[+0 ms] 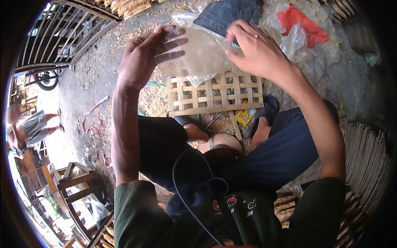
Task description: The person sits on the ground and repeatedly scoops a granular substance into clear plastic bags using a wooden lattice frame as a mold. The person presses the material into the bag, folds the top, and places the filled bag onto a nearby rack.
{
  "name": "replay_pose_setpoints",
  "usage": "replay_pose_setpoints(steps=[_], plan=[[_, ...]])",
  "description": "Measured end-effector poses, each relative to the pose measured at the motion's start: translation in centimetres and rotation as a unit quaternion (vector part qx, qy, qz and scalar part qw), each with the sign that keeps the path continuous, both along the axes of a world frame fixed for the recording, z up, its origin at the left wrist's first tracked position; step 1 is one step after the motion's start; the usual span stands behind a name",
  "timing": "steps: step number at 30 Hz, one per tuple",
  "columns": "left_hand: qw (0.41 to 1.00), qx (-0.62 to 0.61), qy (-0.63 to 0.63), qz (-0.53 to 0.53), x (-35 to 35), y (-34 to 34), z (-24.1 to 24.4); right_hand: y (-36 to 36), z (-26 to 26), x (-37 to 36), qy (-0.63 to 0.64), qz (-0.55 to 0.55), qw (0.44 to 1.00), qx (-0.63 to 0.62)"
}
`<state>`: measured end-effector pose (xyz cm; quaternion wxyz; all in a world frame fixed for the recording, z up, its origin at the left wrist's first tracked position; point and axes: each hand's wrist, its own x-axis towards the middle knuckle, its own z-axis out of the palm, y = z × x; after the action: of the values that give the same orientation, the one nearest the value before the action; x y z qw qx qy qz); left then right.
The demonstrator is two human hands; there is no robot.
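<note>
My left hand (pixel 144 52) grips the edge of a thin translucent sheet (pixel 201 54), thumb in front and fingers showing through from behind. The sheet looks like plastic and hangs over the far part of a woven bamboo lattice rack (pixel 217 96). At the sheet's right side is my right hand (pixel 252 49), its fingers bent and partly blurred; whether it pinches the sheet cannot be told. A black plastic sheet (pixel 229 15) lies on the ground beyond both hands.
Crumpled clear plastic and a red plastic bag (pixel 302 26) lie at the upper right. A yellow packet (pixel 245 116) sits by my right foot. Stacked bamboo racks (pixel 364 161) stand at the right. A wooden frame (pixel 77 183) is at lower left. A person stands at far left.
</note>
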<state>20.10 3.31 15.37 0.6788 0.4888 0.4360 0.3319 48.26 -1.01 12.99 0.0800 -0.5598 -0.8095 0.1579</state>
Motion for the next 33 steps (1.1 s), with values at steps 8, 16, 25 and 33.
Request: replay_pose_setpoints(steps=[8, 16, 25, 33], plan=[[0.979, 0.088, 0.068, -0.169, 0.2, 0.7, 0.1, 3.1, -5.0, -1.4, 0.301, 0.163, 0.939, -0.021], [0.993, 0.075, -0.080, -0.054, 2.6, -0.3, -3.2, 4.9, -1.6, -0.2, 0.483, -0.070, 0.869, -0.086], [0.983, -0.046, -0.131, -0.120, 5.4, -2.0, -5.0, 5.3, -2.5, 0.6, 0.414, -0.144, 0.874, 0.211], [0.977, -0.096, -0.191, 0.016, 6.3, -1.0, -6.8, -3.2, -3.1, -3.8, 0.023, 0.075, 0.989, 0.121]])
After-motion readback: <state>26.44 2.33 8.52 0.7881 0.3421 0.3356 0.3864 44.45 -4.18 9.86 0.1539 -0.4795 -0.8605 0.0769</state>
